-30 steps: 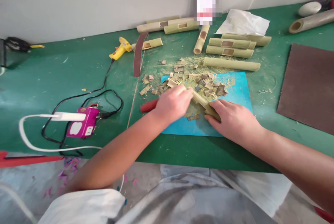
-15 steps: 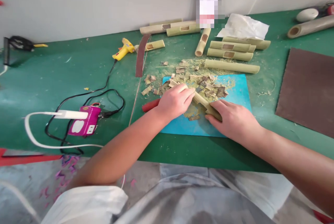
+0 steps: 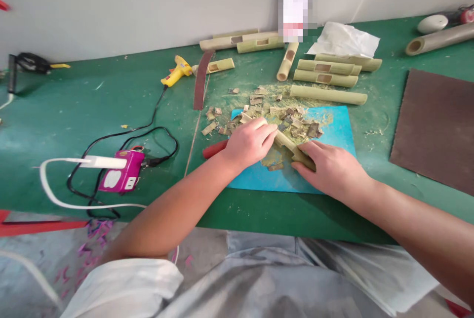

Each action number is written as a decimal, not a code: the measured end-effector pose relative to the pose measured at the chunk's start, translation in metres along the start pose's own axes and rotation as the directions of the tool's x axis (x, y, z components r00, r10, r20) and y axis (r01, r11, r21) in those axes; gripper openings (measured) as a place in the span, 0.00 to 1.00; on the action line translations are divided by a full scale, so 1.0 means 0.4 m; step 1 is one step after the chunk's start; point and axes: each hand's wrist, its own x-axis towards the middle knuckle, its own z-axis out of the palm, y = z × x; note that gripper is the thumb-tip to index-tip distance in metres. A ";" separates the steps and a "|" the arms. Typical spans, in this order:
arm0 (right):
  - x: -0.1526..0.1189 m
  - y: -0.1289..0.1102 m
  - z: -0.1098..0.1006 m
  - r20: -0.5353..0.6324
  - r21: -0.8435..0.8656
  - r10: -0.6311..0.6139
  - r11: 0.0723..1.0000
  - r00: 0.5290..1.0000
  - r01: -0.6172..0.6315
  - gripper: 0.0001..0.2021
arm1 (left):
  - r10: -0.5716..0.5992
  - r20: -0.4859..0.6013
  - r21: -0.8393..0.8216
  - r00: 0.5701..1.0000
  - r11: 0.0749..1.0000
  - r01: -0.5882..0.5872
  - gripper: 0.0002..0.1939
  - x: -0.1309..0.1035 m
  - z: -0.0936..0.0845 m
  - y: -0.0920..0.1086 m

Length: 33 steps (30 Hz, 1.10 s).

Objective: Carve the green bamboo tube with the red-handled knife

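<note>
A short bamboo tube (image 3: 284, 142) with a notch cut in its side lies aslant over the blue sheet (image 3: 335, 152). My left hand (image 3: 252, 141) is closed about its upper left end, with the fingertips curled and partly hidden. At the lower right end, my right hand (image 3: 329, 164) grips the tube between thumb and fingers. Bamboo chips (image 3: 292, 119) and pale dust are heaped on the sheet just beyond both hands. A red rod-like piece (image 3: 215, 149) sticks out from behind my left wrist; the rest of it is hidden.
Several notched bamboo tubes (image 3: 326, 77) lie toward the back, by white crumpled paper (image 3: 346, 39). A yellow glue gun (image 3: 177, 72) and brown strip (image 3: 202, 81) are left of them. A purple power adapter (image 3: 122, 171) trails cables. A brown sheet (image 3: 437, 130) lies right.
Both hands keep nearly the same place and grip on the bamboo tube. The whole view has shifted very slightly.
</note>
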 end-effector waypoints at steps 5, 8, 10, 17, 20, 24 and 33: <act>0.000 0.000 0.004 -0.008 0.011 -0.007 1.000 1.000 0.008 0.11 | 0.011 -0.027 0.022 1.000 1.000 -0.010 0.13 -0.002 -0.004 0.002; 0.003 0.001 0.005 -0.023 0.024 -0.013 1.000 1.000 0.013 0.10 | 0.005 -0.018 0.001 1.000 1.000 -0.005 0.12 -0.003 -0.006 0.001; 0.003 0.003 0.005 -0.024 0.028 -0.014 0.999 1.000 0.015 0.10 | -0.004 -0.003 -0.022 1.000 1.000 0.004 0.12 -0.003 -0.008 -0.001; 0.002 0.005 0.004 -0.025 0.043 -0.009 0.999 1.000 0.010 0.10 | -0.031 0.025 -0.054 0.999 0.998 0.033 0.13 -0.005 -0.010 -0.003; 0.002 0.005 0.005 -0.035 0.051 -0.006 0.999 0.999 0.007 0.10 | -0.030 0.016 -0.036 0.999 0.999 0.030 0.13 -0.006 -0.010 -0.003; 0.005 0.004 0.004 -0.017 0.057 0.007 0.998 1.000 -0.006 0.10 | -0.029 0.005 -0.037 1.000 0.999 0.029 0.13 -0.004 -0.013 -0.002; 0.001 0.006 0.006 -0.026 0.069 0.001 0.998 1.000 0.001 0.10 | -0.040 0.013 -0.047 0.999 0.998 0.041 0.12 -0.004 -0.013 -0.002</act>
